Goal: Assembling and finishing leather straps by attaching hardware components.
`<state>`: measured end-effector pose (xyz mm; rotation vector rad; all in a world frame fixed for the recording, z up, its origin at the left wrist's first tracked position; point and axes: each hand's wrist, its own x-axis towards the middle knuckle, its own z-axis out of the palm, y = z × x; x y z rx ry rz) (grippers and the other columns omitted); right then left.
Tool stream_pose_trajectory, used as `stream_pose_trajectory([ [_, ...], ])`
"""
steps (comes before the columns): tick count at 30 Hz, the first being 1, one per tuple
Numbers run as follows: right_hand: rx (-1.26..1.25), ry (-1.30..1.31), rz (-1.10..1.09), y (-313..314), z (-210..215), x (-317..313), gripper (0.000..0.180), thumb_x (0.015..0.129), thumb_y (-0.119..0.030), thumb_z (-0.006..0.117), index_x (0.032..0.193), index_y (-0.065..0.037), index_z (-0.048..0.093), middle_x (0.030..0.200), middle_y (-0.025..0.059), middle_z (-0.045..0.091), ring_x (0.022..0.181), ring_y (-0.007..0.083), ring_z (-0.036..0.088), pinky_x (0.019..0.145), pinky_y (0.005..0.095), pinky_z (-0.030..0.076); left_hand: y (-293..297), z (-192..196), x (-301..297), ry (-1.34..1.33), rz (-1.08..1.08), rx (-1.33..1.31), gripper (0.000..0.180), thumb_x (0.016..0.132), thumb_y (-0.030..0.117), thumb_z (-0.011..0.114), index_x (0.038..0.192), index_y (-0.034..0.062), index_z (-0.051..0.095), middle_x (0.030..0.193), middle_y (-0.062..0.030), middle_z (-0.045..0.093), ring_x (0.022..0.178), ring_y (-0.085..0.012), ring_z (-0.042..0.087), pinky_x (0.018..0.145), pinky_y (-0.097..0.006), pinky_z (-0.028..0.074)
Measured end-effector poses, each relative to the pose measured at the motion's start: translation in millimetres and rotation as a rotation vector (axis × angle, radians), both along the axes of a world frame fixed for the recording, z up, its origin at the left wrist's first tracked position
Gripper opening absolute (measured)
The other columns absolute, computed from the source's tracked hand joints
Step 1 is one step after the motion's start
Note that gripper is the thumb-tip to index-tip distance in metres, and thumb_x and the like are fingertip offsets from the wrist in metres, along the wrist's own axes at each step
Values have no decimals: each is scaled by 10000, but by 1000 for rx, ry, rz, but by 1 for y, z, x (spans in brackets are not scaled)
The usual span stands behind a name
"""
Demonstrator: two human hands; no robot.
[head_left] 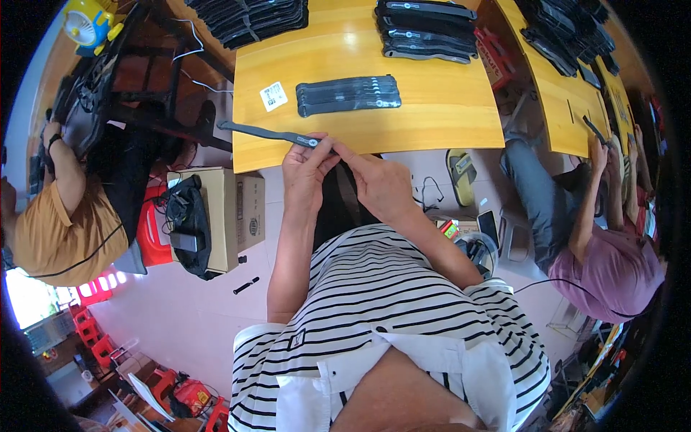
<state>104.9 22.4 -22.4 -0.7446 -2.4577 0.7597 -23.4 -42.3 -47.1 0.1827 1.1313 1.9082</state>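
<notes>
Just past the near edge of the yellow wooden table (432,119), I hold a narrow dark grey strap (270,133) with a small pale mark on it. Its rounded free end reaches out to the left over the table corner. My left hand (304,176) is closed on the strap close to its marked part. The fingertips of my right hand (385,186) pinch the same end beside the left fingers, which partly hide it. A neat row of similar straps (349,95) lies flat on the table beyond my hands, with a white printed card (273,96) to its left.
Stacks of dark straps (248,20) and bundled straps (428,30) sit at the table's far side. A cardboard box (248,209) with a black bag stands left below. One person (72,230) works at the left, another (604,266) at the right table. A sandal (461,176) lies on the floor.
</notes>
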Motion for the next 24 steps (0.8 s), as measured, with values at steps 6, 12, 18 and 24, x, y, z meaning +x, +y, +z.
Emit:
stream_pose_trajectory([
  [6, 19, -85, -4, 1, -8, 3, 466, 793, -77, 522, 1240, -204, 485, 783, 98, 621, 585, 278, 593, 481, 376, 452, 2, 2, 4, -16, -16, -113, 158, 804, 72, 630, 950, 28, 587, 835, -62, 637, 690, -128, 628, 615, -231, 530],
  [12, 74, -43, -48, 1, -13, 1, 508, 783, -57, 518, 1268, -198, 458, 765, 92, 614, 568, 274, 587, 453, 380, 439, 7, 1, 13, 9, 55, -105, 154, 809, 70, 622, 955, 28, 595, 854, -61, 637, 717, -135, 629, 634, -227, 529],
  [18, 58, -85, -74, 0, -25, -1, 495, 782, -52, 514, 1254, -197, 476, 778, 101, 612, 606, 279, 596, 485, 377, 454, 10, -7, 24, 73, 165, -156, 165, 801, 51, 625, 957, 8, 592, 850, -77, 631, 706, -139, 625, 626, -228, 525],
  [24, -129, 209, -33, 6, -41, -6, 417, 785, -70, 499, 1182, -187, 540, 776, 135, 616, 646, 318, 604, 534, 416, 477, 7, -10, 22, 216, 194, -173, 170, 788, 0, 618, 955, -6, 590, 848, -80, 629, 648, -133, 615, 587, -225, 524],
])
